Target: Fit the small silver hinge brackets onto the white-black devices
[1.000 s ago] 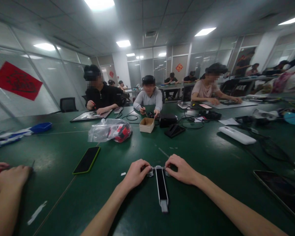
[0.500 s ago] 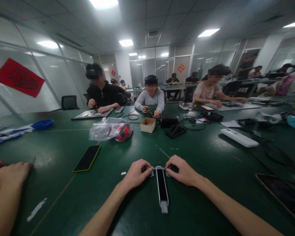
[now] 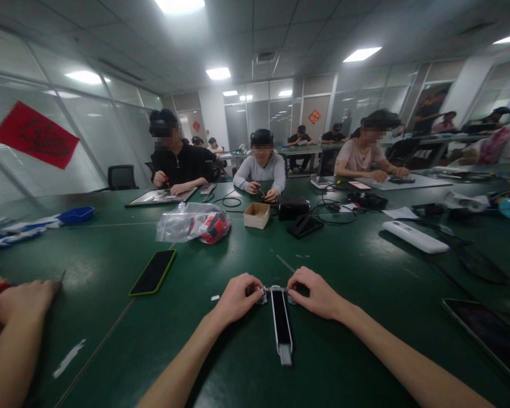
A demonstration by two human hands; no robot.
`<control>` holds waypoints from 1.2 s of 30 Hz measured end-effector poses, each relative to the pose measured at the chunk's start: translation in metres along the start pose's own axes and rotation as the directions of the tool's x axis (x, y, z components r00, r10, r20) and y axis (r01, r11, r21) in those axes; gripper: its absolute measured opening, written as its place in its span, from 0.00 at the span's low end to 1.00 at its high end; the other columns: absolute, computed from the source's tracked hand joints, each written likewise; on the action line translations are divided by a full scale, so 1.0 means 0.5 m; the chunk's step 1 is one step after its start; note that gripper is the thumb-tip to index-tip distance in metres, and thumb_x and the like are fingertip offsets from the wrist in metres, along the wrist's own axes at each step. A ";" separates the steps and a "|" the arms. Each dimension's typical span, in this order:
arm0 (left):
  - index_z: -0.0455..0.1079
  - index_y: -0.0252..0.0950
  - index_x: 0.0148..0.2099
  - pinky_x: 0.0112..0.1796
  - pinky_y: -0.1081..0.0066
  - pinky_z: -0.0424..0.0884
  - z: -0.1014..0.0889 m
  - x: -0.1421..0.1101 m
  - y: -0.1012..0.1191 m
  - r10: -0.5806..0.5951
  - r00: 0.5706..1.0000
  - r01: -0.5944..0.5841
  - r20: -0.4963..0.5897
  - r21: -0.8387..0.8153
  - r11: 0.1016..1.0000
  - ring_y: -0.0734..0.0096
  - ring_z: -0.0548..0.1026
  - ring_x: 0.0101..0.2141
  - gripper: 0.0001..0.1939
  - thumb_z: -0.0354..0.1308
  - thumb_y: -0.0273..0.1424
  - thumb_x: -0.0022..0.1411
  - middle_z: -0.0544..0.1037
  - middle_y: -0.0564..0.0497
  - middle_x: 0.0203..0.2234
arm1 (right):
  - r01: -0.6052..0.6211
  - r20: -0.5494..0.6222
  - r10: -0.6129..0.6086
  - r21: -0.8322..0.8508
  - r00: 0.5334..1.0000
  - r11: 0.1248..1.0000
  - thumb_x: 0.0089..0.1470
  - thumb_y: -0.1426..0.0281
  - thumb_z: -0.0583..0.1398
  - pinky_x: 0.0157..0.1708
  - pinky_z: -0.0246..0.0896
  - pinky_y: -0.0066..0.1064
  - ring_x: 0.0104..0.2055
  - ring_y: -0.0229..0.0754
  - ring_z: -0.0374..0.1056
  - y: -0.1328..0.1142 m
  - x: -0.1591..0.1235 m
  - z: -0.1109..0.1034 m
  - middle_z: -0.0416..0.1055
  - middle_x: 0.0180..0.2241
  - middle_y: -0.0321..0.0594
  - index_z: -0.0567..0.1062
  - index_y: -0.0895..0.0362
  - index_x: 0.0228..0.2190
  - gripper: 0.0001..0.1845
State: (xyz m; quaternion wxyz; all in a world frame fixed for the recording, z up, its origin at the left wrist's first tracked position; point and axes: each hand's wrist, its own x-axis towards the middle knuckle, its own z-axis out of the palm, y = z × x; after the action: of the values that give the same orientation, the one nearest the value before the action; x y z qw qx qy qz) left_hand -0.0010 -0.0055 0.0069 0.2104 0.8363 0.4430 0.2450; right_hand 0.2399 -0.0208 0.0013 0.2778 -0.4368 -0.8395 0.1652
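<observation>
A long narrow black device with a grey end [image 3: 281,323] lies on the green table [image 3: 348,272], pointing toward me. My left hand [image 3: 237,297] is closed in a pinch on a small metal part at the left of its far end. My right hand [image 3: 315,292] pinches the matching part on the right side. Both forearms rest low over the table. What the fingertips hold is too small to name beyond the device's end fittings.
A black phone in a green case [image 3: 153,272] lies left of my hands. Farther back are a plastic bag with red parts [image 3: 194,222], a small cardboard box [image 3: 256,215] and a white remote [image 3: 415,236]. A neighbour's hand [image 3: 23,300] rests at the left. A tablet [image 3: 488,337] lies right. Several people sit opposite.
My hands and the device stay put. The view has drifted slightly, and the neighbour's hand at the left has shifted a little.
</observation>
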 end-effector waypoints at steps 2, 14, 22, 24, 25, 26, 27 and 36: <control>0.73 0.37 0.36 0.30 0.75 0.62 0.000 -0.001 -0.001 -0.012 1.000 0.011 -0.009 -0.016 1.000 0.74 0.68 0.27 0.06 0.57 0.31 0.57 0.73 0.54 0.27 | -0.010 0.007 0.010 0.002 1.000 1.000 0.54 0.68 0.56 0.37 0.60 0.36 0.35 0.41 0.63 -0.002 0.000 -0.001 0.69 0.31 0.39 0.72 0.56 0.30 0.06; 0.74 0.37 0.36 0.32 0.75 0.63 -0.010 -0.003 0.011 0.008 1.000 -0.009 -0.015 -0.050 0.999 0.74 0.69 0.29 0.07 0.55 0.31 0.58 0.75 0.54 0.29 | -0.032 0.030 0.032 0.016 0.999 0.999 0.55 0.66 0.55 0.37 0.60 0.36 0.35 0.41 0.62 -0.001 0.000 -0.003 0.69 0.32 0.39 0.72 0.56 0.31 0.07; 0.74 0.37 0.36 0.31 0.76 0.63 -0.010 -0.003 0.011 -0.007 1.000 0.008 0.005 -0.088 0.996 0.74 0.70 0.29 0.07 0.55 0.31 0.58 0.76 0.55 0.29 | -0.030 0.025 0.030 0.010 0.999 0.999 0.54 0.67 0.56 0.37 0.60 0.36 0.35 0.41 0.63 -0.003 0.000 -0.004 0.69 0.32 0.39 0.72 0.56 0.30 0.07; 0.74 0.37 0.35 0.31 0.76 0.63 -0.009 -0.003 0.011 -0.012 1.000 0.012 -0.006 -0.090 0.996 0.75 0.70 0.28 0.06 0.56 0.31 0.57 0.76 0.55 0.28 | -0.033 0.024 0.032 0.010 0.999 0.999 0.54 0.67 0.56 0.36 0.60 0.36 0.35 0.41 0.63 -0.002 0.000 -0.003 0.69 0.32 0.39 0.72 0.56 0.30 0.07; 0.74 0.37 0.35 0.30 0.76 0.63 -0.008 -0.003 0.010 -0.013 1.000 0.012 -0.009 -0.089 0.996 0.75 0.70 0.28 0.06 0.57 0.31 0.57 0.76 0.55 0.27 | -0.030 0.021 0.030 0.010 0.999 0.999 0.54 0.67 0.56 0.36 0.60 0.36 0.35 0.41 0.63 -0.002 0.000 -0.003 0.69 0.32 0.39 0.72 0.56 0.30 0.07; 0.73 0.37 0.34 0.30 0.76 0.63 -0.007 -0.002 0.010 -0.011 1.000 0.010 -0.010 -0.089 0.996 0.75 0.69 0.27 0.05 0.57 0.31 0.57 0.75 0.55 0.27 | -0.025 0.017 0.025 0.011 1.000 1.000 0.54 0.67 0.56 0.36 0.60 0.36 0.35 0.41 0.63 -0.002 0.001 -0.002 0.69 0.32 0.39 0.72 0.56 0.30 0.07; 0.73 0.37 0.34 0.30 0.76 0.63 -0.006 -0.002 0.009 -0.009 1.000 0.007 -0.014 -0.087 0.996 0.75 0.69 0.27 0.05 0.57 0.31 0.56 0.75 0.55 0.27 | -0.018 0.012 0.018 0.011 1.000 1.000 0.54 0.67 0.56 0.36 0.60 0.36 0.35 0.41 0.63 -0.001 0.001 -0.002 0.69 0.31 0.39 0.72 0.56 0.30 0.06; 0.73 0.37 0.34 0.30 0.75 0.63 -0.003 -0.001 0.009 -0.033 0.999 0.028 -0.042 -0.100 0.995 0.74 0.69 0.27 0.04 0.58 0.30 0.54 0.74 0.55 0.26 | -0.031 0.021 0.031 0.011 0.999 0.999 0.54 0.67 0.56 0.37 0.60 0.35 0.35 0.40 0.63 -0.002 -0.001 -0.004 0.69 0.32 0.38 0.72 0.56 0.30 0.06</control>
State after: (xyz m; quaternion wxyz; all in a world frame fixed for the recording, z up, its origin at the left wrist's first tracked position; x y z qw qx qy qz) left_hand 0.0006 -0.0083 0.0108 0.2458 0.8124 0.4474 0.2818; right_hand 0.2408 -0.0216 0.0031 0.2689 -0.4464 -0.8346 0.1787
